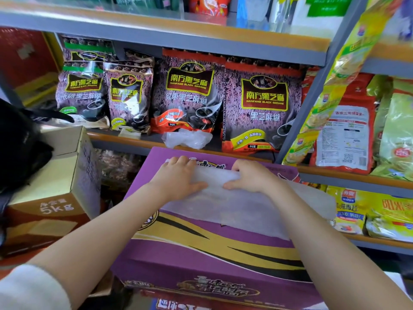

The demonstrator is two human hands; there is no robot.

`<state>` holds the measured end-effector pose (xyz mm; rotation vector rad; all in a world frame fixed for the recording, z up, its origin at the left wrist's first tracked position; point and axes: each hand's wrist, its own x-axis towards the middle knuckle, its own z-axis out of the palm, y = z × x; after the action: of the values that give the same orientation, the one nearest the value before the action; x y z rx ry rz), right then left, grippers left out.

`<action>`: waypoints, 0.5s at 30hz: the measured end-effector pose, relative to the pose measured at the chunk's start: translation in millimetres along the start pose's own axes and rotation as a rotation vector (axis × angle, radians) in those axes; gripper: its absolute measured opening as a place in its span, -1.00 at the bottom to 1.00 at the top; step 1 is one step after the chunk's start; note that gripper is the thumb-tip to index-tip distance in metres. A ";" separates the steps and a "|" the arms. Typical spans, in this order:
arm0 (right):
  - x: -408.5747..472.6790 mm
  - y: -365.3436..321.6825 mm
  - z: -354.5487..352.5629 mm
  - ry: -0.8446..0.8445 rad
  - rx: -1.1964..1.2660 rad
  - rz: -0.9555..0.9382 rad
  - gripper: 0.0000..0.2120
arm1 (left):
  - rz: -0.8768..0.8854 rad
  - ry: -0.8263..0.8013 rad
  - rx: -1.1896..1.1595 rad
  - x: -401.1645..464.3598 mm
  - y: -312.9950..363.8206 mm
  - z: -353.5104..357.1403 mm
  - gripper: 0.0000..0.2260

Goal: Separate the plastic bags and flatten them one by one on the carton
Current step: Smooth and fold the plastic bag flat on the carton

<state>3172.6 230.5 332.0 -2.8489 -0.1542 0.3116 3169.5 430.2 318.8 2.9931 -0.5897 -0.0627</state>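
A purple and gold carton (201, 249) lies in front of me below the shelf. A flat stack of translucent white plastic bags (245, 209) is spread on its top, reaching past its right edge. My left hand (178, 177) lies on the far left end of the bags, fingers spread and pressing down. My right hand (250, 175) rests on the bags just to the right, its fingers curled over the far edge of the top bag and its thumb lying flat. A crumpled clear plastic bag (187, 137) sits on the shelf behind the carton.
Purple packs of black sesame paste (261, 101) stand along the shelf (134, 139) behind the carton. A brown 5 kg carton (51, 189) stands open at the left. Yellow and green cereal packs (391, 215) fill the shelves at the right. A black object (20, 144) rests at the far left.
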 end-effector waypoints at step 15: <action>5.4 -41.4 23.8 0.076 0.067 -0.192 -0.82 | 0.135 0.115 0.050 -1.3 -20.8 6.4 -0.54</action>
<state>3169.4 276.9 320.1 -2.7470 -0.3915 0.1647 3175.8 449.4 310.5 2.9702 -0.7887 0.1340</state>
